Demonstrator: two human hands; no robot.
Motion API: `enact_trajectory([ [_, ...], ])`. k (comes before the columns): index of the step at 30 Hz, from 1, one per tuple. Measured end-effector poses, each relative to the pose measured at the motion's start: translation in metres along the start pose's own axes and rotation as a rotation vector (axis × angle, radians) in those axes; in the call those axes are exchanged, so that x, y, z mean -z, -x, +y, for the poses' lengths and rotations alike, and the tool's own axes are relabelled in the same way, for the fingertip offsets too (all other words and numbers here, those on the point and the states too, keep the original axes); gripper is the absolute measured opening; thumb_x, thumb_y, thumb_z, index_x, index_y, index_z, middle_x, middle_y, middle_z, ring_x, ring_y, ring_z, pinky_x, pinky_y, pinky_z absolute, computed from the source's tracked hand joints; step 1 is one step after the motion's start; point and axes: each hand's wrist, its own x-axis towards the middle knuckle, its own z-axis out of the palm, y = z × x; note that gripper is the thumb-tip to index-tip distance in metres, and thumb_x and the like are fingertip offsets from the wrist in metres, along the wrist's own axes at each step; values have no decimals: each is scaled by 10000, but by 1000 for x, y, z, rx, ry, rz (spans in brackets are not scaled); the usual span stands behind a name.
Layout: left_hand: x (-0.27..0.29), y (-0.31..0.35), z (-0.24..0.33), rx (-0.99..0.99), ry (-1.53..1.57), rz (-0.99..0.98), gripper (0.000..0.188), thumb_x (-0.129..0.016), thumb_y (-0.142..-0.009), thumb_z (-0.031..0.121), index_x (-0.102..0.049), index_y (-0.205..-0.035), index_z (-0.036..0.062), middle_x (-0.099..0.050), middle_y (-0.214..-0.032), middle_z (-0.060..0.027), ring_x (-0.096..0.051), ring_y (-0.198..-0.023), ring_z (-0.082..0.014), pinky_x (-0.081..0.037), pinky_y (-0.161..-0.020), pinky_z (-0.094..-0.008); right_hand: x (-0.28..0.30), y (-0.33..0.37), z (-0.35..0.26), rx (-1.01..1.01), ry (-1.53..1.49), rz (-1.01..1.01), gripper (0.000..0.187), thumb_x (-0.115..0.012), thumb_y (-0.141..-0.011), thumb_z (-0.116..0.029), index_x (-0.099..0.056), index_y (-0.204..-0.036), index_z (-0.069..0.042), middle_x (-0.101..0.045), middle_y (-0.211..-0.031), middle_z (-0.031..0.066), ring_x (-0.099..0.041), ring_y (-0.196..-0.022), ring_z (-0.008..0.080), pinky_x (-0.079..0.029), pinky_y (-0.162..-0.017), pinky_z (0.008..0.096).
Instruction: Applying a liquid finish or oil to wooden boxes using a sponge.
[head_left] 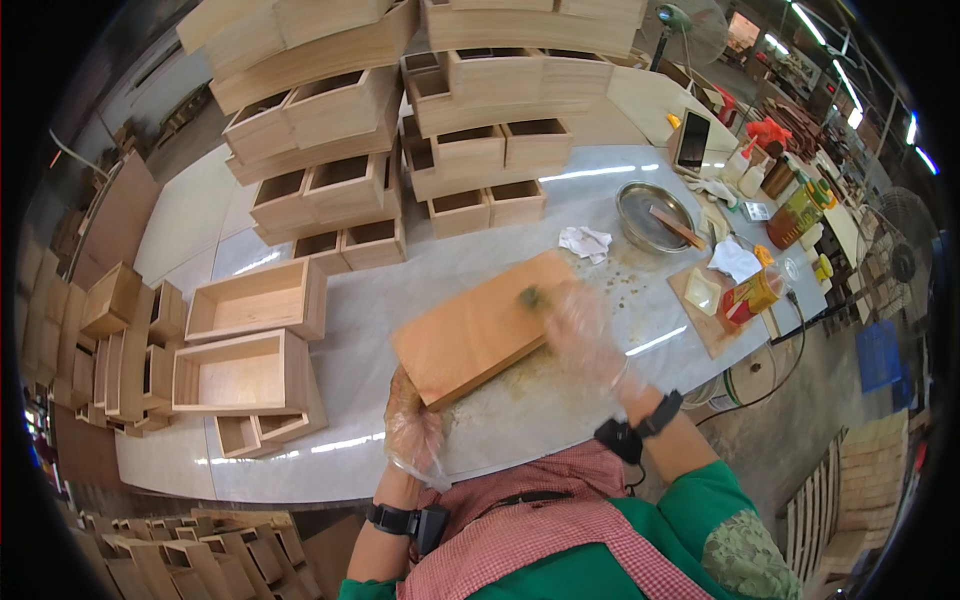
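Observation:
A wooden box (pixel 475 325), darker orange-brown than the others, lies slantwise on the table in front of me with a broad flat face up. My left hand (pixel 413 430), in a clear plastic glove, grips its near left corner, fingers partly hidden beneath the edge. On the right end of that face my right hand (pixel 580 330), also gloved in clear plastic and blurred by motion, presses a small dark green pad (pixel 530 297). Brownish smears mark the tabletop (pixel 350 400) around the box.
Pale wooden drawers (pixel 245 372) stand at the left, with tall stacks of drawer units (pixel 340 185) behind. Toward the right are a metal bowl (pixel 655 215) with a wooden stick across it, crumpled white paper (pixel 585 243), a plastic jar (pixel 750 297), several bottles (pixel 800 215) and a phone (pixel 692 138).

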Motion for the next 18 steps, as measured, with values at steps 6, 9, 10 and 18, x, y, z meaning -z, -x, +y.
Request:
enact_trajectory([
  [6,-10,-2,-4,4,18,74,500,-638,-967,230,-480,-1402,39,-558,-1383,-77,-543,-1261,-198,-486,-1075,-338,-6,-25,31,222,1428,471,119,-610,-816,-137,-634,-890,-48,-597,-807,124,-601,-804,304,-477,-714,403],
  [9,-10,2,-2,-12,-14,38,487,-644,-965,220,-492,-1388,31,-555,-1384,-76,-544,-1258,-198,-473,-1089,-343,-7,-41,-9,33,91,-10,221,-571,-803,-75,-669,-984,5,-642,-803,111,-635,-726,250,-516,-639,393],
  [10,-10,2,-3,-11,-19,33,487,-644,-965,220,-492,-1388,31,-555,-1384,-76,-544,-1258,-198,-473,-1089,-343,-9,-45,-4,134,198,100,185,-596,-790,-88,-673,-938,-9,-646,-799,113,-642,-733,259,-514,-646,384],
  [18,-5,-1,-11,-86,-25,23,444,-614,-986,246,-506,-1360,33,-541,-1395,-86,-510,-1295,-215,-464,-1093,-373,-16,-26,80,-348,26,134,134,-682,-794,-194,-689,-865,-80,-662,-806,141,-668,-782,332,-490,-642,400],
])
